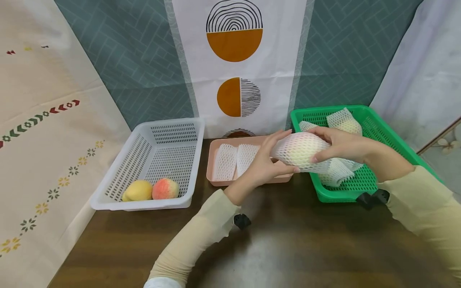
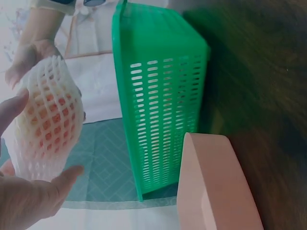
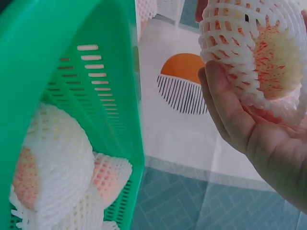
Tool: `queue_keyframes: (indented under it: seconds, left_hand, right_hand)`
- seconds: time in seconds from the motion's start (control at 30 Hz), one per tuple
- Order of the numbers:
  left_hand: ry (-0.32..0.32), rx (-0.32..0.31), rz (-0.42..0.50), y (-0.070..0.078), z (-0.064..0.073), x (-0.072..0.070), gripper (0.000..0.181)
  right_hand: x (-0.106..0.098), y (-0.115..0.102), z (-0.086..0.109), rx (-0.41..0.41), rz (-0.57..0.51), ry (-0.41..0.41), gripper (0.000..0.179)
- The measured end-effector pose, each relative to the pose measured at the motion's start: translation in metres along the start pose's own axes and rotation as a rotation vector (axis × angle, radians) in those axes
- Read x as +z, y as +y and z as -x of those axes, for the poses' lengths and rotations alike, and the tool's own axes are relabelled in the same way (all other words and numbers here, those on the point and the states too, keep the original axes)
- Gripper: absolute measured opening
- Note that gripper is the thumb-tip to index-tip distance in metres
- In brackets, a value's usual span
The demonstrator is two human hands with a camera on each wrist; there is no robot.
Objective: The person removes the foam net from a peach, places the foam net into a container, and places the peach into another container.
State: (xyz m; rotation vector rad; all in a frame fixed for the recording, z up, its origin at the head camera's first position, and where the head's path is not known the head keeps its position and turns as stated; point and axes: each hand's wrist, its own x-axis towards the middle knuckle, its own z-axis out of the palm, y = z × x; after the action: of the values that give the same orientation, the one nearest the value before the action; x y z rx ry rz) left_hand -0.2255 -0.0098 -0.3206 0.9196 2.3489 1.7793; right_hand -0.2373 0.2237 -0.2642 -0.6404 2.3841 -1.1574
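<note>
At the left, a white basket (image 1: 196,160) held a yellow fruit (image 1: 138,190) and a peach (image 1: 165,189) along its near side, then came a pink tray (image 1: 223,183) with white foam nets (image 1: 226,162), then the left hand (image 1: 262,165) and right hand (image 1: 342,146), both gripping a net-sleeved fruit (image 1: 299,150) raised beside the green basket (image 1: 336,196) of netted fruit (image 1: 346,123) at right.

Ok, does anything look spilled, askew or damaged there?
Nothing stands out: left hand and right hand hold the netted fruit, bare fruits sit in the white basket, empty nets lie in the pink tray.
</note>
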Motion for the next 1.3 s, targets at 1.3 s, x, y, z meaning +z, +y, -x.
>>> queue_keyframes:
  seconds: [1.3]
  left_hand:
    - [0.065,-0.276,-0.089,-0.019,0.100,-0.023,0.077]
  right_hand:
    - [0.112,0.000,-0.009,-0.129,-0.066,-0.013,0.061]
